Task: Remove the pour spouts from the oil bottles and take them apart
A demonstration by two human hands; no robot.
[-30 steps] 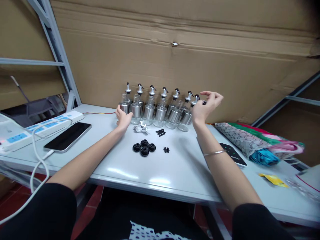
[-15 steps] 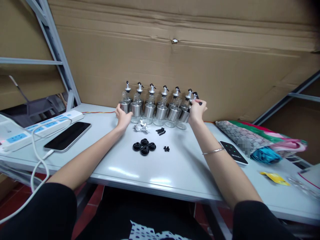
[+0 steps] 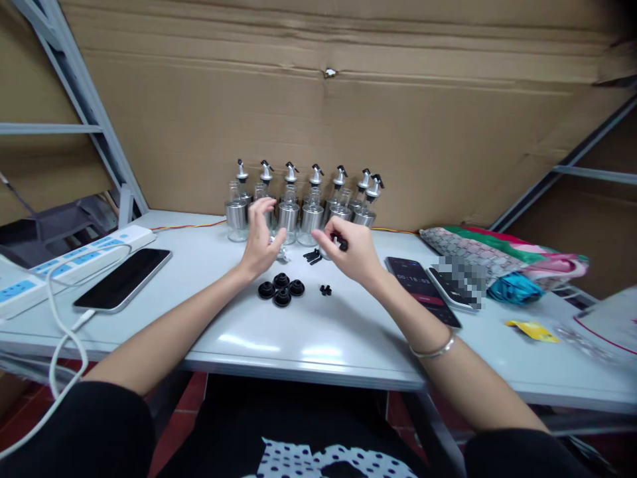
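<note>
My right hand (image 3: 354, 249) is closed in front of the bottles, fingers curled round a small black part (image 3: 342, 243) mostly hidden by them. To its left, my left hand (image 3: 261, 239) hovers with fingers curved and thumb apart, holding nothing. Partly behind that hand lie the silvery spout pieces (image 3: 283, 255). Thin black levers (image 3: 312, 256) lie between the hands. Closer to me sit several ribbed black stoppers (image 3: 281, 297) and tiny black pieces (image 3: 325, 290). Glass bottles with steel sleeves (image 3: 288, 216) stand in rows behind; the back ones carry pourer spouts (image 3: 316, 174).
At left lie a power strip (image 3: 109, 245) and a phone (image 3: 124, 279) on a white cable. To the right are a phone showing a timer (image 3: 415, 282), another dark device (image 3: 455, 285), folded fabric bags (image 3: 527, 259) and a yellow packet (image 3: 533, 330). Cardboard (image 3: 318, 119) backs the table.
My left hand has left the leftmost bottle and moved right, opening. My right hand has come left and nearer from the right-end bottle, uncovering the timer phone. The view has shifted slightly.
</note>
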